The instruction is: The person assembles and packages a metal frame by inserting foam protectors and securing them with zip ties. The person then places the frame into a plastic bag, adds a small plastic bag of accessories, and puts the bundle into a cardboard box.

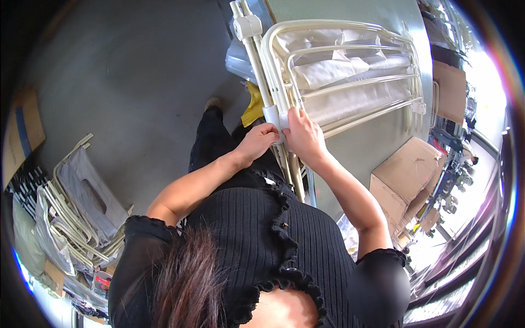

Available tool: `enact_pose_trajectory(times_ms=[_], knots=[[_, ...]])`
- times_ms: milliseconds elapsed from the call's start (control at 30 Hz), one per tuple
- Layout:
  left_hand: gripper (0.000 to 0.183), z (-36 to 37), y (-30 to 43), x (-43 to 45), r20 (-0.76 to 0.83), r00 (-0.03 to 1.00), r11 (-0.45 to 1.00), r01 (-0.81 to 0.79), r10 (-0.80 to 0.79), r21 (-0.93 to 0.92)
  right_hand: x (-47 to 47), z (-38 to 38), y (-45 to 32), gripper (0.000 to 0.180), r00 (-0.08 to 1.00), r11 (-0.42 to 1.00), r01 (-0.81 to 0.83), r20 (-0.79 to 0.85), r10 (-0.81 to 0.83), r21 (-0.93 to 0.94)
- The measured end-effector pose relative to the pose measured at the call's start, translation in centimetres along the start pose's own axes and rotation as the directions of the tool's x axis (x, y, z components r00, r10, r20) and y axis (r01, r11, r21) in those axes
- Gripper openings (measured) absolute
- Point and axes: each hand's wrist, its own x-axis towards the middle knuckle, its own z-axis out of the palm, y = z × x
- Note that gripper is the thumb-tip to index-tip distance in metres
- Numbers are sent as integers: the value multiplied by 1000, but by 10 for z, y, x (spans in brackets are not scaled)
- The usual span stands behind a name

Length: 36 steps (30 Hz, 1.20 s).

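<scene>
A folded cream-coloured metal tube frame (268, 53) with white fabric (352, 94) lies across the table before me. White padding wrap (271, 115), perhaps foam, surrounds the tubes at its near left corner. My left hand (258, 141) pinches the lower part of this wrap, fingertips curled together. From the other side my right hand (304, 133) grips the wrap, its fingers lying along the tube and its thumb close to my left fingertips. What lies between the fingertips is hidden. A white plastic joint (247, 27) links two tubes farther up.
The frame rests on a grey-green table (348, 164). A yellow cloth (254, 105) and clear plastic (238, 61) hang by its left edge. A cardboard box (406, 176) stands at right. Stacked tube frames with grey fabric (92, 190) lie on the floor (135, 82) at left.
</scene>
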Motion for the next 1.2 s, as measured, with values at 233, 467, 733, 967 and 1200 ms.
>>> enact_pose_trajectory(times_ms=[233,467,733,967,1200], knots=[[11,-27,-1,10,172,980,974,62,-100,217,-6,10,-1,27,992,999,20,-124,-17,25],[19,-11,8,15,141,989,875,-32,-41,484,-1,3,-3,29,996,998,-43,-73,46,43],[15,-25,11,14,233,971,937,-42,-43,347,0,5,-14,28,996,995,-22,-82,14,-97],[19,-20,38,27,322,927,826,-22,-194,564,-1,20,-3,24,956,1000,12,-294,-15,-12],[69,-54,3,50,40,842,840,533,-539,100,-125,14,74,40,772,841,-280,-412,484,463]])
